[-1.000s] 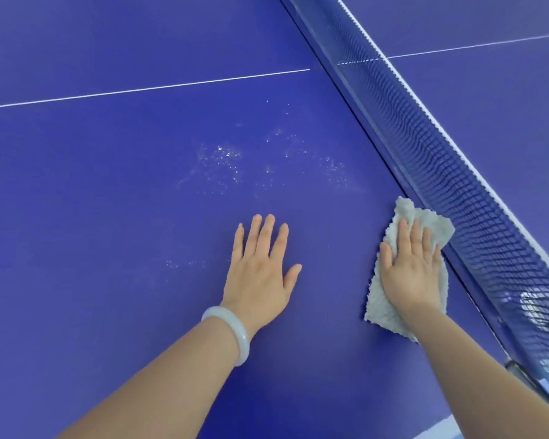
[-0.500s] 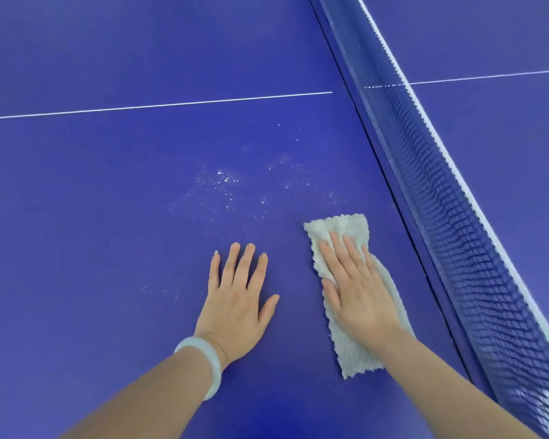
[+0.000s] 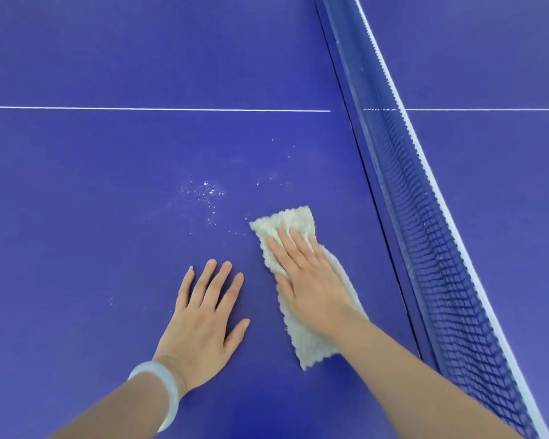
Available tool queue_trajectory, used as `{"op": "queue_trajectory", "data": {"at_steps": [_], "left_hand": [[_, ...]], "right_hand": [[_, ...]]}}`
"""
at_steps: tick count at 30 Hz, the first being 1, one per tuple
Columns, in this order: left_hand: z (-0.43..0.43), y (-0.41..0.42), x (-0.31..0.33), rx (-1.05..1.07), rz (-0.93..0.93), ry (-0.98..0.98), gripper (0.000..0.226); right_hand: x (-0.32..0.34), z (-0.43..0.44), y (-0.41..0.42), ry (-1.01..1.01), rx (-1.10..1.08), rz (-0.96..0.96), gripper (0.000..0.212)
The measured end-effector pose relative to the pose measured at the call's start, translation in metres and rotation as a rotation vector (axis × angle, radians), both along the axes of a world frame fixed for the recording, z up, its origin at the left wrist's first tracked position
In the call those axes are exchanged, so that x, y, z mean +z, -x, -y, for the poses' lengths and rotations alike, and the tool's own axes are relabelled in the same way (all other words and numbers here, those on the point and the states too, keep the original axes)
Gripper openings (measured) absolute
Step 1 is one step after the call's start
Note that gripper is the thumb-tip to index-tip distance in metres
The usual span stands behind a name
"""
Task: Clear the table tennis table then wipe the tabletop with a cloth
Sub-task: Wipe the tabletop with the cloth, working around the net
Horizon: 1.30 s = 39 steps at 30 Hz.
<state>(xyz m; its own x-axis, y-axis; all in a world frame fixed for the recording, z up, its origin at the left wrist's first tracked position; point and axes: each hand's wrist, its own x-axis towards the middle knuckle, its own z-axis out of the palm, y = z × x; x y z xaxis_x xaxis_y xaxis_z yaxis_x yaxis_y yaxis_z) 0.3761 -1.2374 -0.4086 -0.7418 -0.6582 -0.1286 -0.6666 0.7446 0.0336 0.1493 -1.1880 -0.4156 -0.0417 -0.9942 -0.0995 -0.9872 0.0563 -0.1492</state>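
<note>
Cloth (image 3: 311, 343) lies flat on the blue tabletop (image 3: 92, 217) as a pale, nubbly strip. It runs at a slant from its far end near the middle of my view down toward the lower right. My right hand (image 3: 311, 280) is pressed palm-down on its middle. The fingers (image 3: 286, 251) are straight and close together and point up and to the left, not curled round the fabric. The far end of the cloth shows past the fingertips and the near end shows beside the forearm.

My left hand (image 3: 203, 321) rests flat on the bare tabletop just to the left of the cloth and does not touch it. Its fingers are straight and slightly spread, the thumb is out to the right, and it holds nothing. A pale, glassy bangle (image 3: 162, 388) sits on that wrist.

Just beyond and to the left of the cloth's far end I can see a scatter of whitish specks (image 3: 206, 191) on the surface. A thinner dusting lies to their right, and a few faint specks lie to the left of my left hand. I cannot tell whether they are droplets or crumbs.

A thin white line (image 3: 156, 108) crosses the tabletop well beyond the hands. The net (image 3: 425, 232), dark mesh with a white top band, runs diagonally down the right side. It is near the cloth but apart from it, with a strip of bare blue between them.
</note>
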Motion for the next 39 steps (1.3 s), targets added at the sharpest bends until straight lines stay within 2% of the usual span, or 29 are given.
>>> {"op": "queue_trajectory", "data": {"at_steps": [2,4,7,9,12,15,19,22,24,28,34,36,39], "left_hand": [[0.001,0.001,-0.001,-0.004,-0.003,0.0,0.067],[0.002,0.002,-0.002,-0.007,-0.013,0.007,0.067],[0.001,0.003,-0.002,-0.009,-0.022,0.005,0.067],[0.002,0.003,-0.003,-0.005,-0.026,0.003,0.067],[0.001,0.003,-0.003,0.001,-0.019,0.007,0.066],[0.0,0.002,0.0,-0.004,-0.027,0.007,0.064],[0.021,-0.002,0.009,0.03,-0.171,0.015,0.056],[0.07,-0.01,0.017,0.256,-0.322,0.041,0.055],[0.11,-0.019,0.018,0.464,-0.35,0.032,0.053],[0.175,-0.039,0.004,0.709,-0.187,-0.075,0.063],[0.199,-0.046,-0.021,0.713,-0.028,-0.153,0.079],[0.202,-0.047,-0.02,0.713,0.009,-0.193,0.079],[0.204,-0.047,-0.017,0.706,0.046,-0.209,0.079]], "right_hand": [[0.0,-0.025,0.025,0.01,-0.065,-0.026,0.06],[0.001,-0.03,0.059,0.008,-0.252,-0.057,0.061],[0.001,0.007,0.094,0.007,-0.514,0.007,0.06],[0.001,0.048,0.093,0.02,-0.59,0.028,0.061],[0.001,0.079,0.061,0.011,-0.435,0.059,0.061],[0.001,0.052,0.035,0.035,-0.194,0.101,0.06],[-0.002,0.037,0.039,0.048,-0.243,0.125,0.058],[-0.006,0.044,0.036,0.06,-0.301,0.078,0.058],[-0.007,0.048,0.036,0.071,-0.365,0.082,0.058],[-0.01,0.059,0.04,0.108,-0.604,0.07,0.061],[-0.008,0.111,0.072,0.053,-0.684,0.012,0.058],[-0.007,0.129,0.068,0.056,-0.636,0.017,0.058],[-0.007,0.128,0.057,0.065,-0.325,0.059,0.057]]}}
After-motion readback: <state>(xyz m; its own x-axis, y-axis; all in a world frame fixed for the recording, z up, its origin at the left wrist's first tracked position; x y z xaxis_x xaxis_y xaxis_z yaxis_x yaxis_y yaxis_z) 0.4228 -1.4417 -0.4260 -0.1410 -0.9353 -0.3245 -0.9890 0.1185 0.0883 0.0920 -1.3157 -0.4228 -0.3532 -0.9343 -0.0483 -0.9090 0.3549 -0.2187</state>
